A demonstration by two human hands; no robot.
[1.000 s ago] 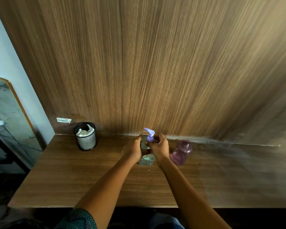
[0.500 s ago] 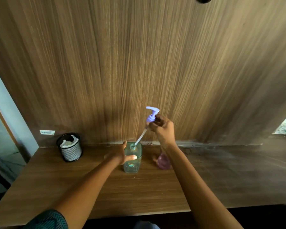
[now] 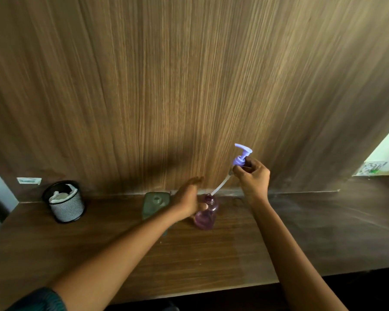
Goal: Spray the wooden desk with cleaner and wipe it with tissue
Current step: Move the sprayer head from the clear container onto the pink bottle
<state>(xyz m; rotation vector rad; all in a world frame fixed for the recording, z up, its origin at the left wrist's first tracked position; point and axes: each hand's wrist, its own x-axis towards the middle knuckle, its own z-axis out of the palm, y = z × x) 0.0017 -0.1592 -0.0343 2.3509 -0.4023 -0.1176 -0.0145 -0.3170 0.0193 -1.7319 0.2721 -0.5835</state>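
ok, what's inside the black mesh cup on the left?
The mesh cup holds crumpled white tissue poking above its rim. Anything beneath the tissue is hidden by it and the mesh wall.

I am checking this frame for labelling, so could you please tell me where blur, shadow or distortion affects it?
Head view: the left hand is motion-blurred, smearing over the clear greenish bottle behind it; the right hand holding the lilac pump head is sharper. A soft dark shadow lies on the wooden wall panel. Wide-angle distortion fans the panel's grain outward.
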